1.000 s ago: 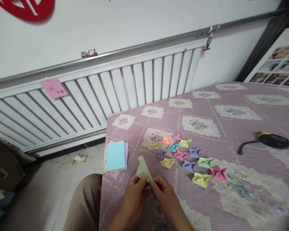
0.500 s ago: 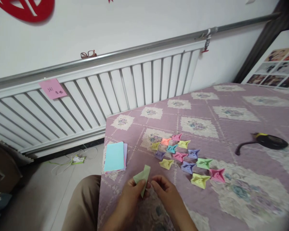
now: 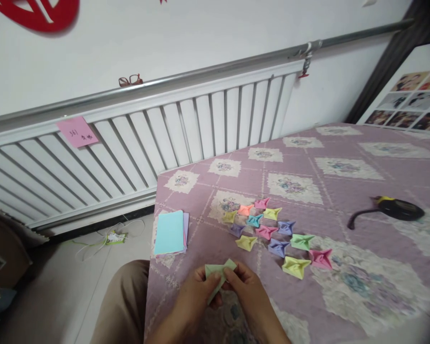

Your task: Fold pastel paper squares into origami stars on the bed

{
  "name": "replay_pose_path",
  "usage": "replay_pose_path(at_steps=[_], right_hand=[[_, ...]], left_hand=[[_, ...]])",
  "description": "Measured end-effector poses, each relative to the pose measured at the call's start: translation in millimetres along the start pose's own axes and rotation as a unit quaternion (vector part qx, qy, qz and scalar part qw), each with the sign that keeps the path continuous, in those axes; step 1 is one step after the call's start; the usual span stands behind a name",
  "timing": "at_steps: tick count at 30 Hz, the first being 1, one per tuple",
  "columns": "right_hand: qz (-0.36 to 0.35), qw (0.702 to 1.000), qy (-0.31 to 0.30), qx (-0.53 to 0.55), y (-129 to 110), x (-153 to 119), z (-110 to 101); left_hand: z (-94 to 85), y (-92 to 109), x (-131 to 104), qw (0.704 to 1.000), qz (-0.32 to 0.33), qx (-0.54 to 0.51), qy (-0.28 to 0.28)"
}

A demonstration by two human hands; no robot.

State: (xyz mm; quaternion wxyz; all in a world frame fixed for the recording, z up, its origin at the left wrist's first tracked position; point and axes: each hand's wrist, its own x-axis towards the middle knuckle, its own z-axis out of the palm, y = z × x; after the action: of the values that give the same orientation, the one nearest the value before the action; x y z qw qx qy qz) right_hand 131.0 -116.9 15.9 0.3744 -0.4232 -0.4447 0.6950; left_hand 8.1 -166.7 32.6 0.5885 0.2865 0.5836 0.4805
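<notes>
A pale green folded paper is pinched between both my hands above the near edge of the bed-like surface. My left hand grips its left side, thumb on top. My right hand pinches its right part, with the thumb pressed on the paper. Just beyond and to the right, several small folded paper boats in yellow, pink, purple, green, blue and orange sit in loose rows. Left of these lies a stack of coloured paper sheets, light blue on top.
A black and yellow object with a strap lies at the right on the purple floral cloth. Behind stands a white radiator with a pink note; glasses rest above it. A power strip is on the floor.
My right hand has moved left and taken hold of the green paper, which was in my left hand alone. The paper has turned and sits slightly lower.
</notes>
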Motion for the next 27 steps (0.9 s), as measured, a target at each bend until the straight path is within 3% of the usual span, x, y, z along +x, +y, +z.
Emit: replay_pose_path(at_steps=[6, 14, 19, 23, 27], right_hand=[[-0.015, 1.0, 0.002, -0.008, -5, -4, 2], [-0.013, 1.0, 0.013, -0.007, -6, -5, -4], [-0.027, 0.999, 0.01, -0.035, -7, -4, -3], [-0.081, 0.994, 0.047, -0.064, -8, -5, -5], [-0.181, 0.966, 0.049, -0.177, -8, -9, -10]], left_hand=[[2.4, -2, 0, 0.998, -0.025, -0.052, 0.009], [-0.2, 0, 0, 0.999, -0.003, 0.031, 0.007], [0.7, 2, -2, 1.0, -0.008, -0.001, 0.003], [-1.0, 5, -2, 1.0, -0.012, -0.02, 0.011], [-3.2, 8, -3, 0.998, -0.027, -0.049, 0.013]])
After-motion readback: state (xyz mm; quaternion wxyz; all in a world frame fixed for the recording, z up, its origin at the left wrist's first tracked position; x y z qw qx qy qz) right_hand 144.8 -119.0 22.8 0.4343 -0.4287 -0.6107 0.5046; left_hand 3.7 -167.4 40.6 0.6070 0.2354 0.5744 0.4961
